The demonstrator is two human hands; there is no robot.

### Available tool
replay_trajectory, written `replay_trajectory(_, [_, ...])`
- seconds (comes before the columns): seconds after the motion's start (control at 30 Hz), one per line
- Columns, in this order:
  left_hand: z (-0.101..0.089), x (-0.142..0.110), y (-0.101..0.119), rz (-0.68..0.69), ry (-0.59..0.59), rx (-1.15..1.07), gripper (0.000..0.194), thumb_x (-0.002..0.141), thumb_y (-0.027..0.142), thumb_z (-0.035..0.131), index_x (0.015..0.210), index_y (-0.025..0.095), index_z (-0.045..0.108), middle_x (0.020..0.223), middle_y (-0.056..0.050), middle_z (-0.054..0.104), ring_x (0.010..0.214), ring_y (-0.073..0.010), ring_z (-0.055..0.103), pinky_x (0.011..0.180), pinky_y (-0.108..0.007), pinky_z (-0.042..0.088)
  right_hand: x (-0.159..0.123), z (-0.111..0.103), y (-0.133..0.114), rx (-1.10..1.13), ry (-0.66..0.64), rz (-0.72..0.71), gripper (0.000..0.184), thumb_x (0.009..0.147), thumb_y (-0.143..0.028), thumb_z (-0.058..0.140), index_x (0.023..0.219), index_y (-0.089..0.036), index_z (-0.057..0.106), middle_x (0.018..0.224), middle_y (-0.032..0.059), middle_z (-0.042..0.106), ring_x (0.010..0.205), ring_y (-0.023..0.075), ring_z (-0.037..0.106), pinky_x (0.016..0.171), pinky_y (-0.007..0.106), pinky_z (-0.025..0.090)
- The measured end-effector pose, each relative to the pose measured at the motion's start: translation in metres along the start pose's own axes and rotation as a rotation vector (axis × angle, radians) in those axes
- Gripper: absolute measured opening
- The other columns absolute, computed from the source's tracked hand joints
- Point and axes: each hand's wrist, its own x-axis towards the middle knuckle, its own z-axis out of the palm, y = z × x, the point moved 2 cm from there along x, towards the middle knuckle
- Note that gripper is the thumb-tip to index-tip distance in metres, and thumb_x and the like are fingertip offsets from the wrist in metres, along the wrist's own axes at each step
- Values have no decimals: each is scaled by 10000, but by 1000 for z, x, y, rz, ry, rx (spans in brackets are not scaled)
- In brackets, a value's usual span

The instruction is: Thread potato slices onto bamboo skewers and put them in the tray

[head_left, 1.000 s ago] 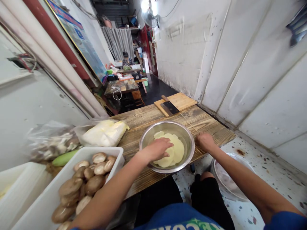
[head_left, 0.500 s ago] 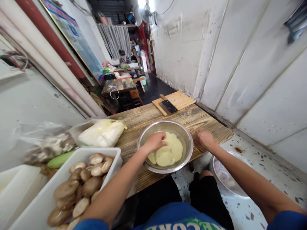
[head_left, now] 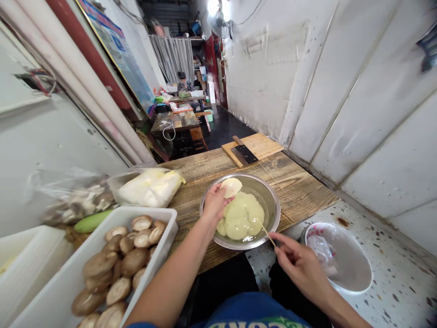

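I have one pale slice (head_left: 232, 186) pinched in my left hand (head_left: 215, 205), above the metal bowl (head_left: 271, 207) of wet slices (head_left: 241, 216); my right hand (head_left: 302, 264) grips a thin stick (head_left: 269, 237) reaching over the near rim. Beyond on the bench (head_left: 307, 184), a cleaver (head_left: 248, 155) rests on a cutting board (head_left: 264, 145); mushrooms (head_left: 133, 260) fill a white tub (head_left: 59, 291) to the left

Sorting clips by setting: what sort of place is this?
Likely a small eatery's food-prep area: dark-bladed cleaver on a light wooden board, white plastic tub of brown mushrooms, round metal bowl of pale yellow slices.
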Motion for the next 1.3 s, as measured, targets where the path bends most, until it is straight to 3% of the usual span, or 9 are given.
replay_trajectory(0.17, [-3, 2, -2, 87, 9, 63, 142, 692, 184, 668, 810, 142, 600, 719, -23, 659, 620, -125, 626, 685, -307, 533, -2, 13, 4, 44, 33, 22, 375, 895, -353, 458, 1118, -138, 669, 743, 33, 714, 620, 158, 638, 581, 229, 511])
replay_trajectory(0.27, [-3, 2, -4, 98, -21, 64, 180, 649, 225, 710, 782, 141, 623, 706, -26, 659, 625, -133, 622, 661, -290, 519, 7, 14, 6, 49, 59, 22, 381, 891, -333, 458, 1135, -128, 667, 858, 67, 738, 743, 189, 680, 686, 258, 541])
replay_trajectory(0.4, [-4, 3, -5, 146, -45, 46, 254, 585, 279, 754, 759, 144, 628, 676, -9, 644, 600, -120, 594, 611, -259, 495, 11, 15, 4, 48, 59, 13, 377, 886, -313, 461, 1133, -122, 673, 904, 87, 742, 766, 196, 691, 709, 271, 550])
replay_trajectory(0.8, [-4, 1, -3, 221, -70, 125, 291, 599, 348, 736, 780, 155, 614, 698, 7, 634, 574, -93, 551, 567, -210, 436, 5, 13, -4, 12, 55, -31, 353, 888, -288, 452, 1118, -164, 689, 689, 36, 719, 670, 196, 679, 647, 278, 558])
replay_trajectory(1.03, [0, -7, 0, 415, -83, 325, 195, 698, 343, 665, 794, 174, 640, 733, 14, 641, 646, -99, 554, 645, -204, 426, 5, 16, -3, -37, 51, -23, 377, 900, -293, 434, 1153, -139, 668, 673, 29, 710, 493, 145, 586, 486, 225, 487])
replay_trajectory(1.3, [6, -16, 3, 511, -99, 519, 153, 727, 317, 640, 808, 190, 664, 747, 1, 651, 693, -132, 558, 658, -212, 419, 8, 21, -8, -59, 78, -22, 399, 909, -303, 406, 1133, -101, 666, 585, 29, 649, 527, 168, 605, 508, 238, 488])
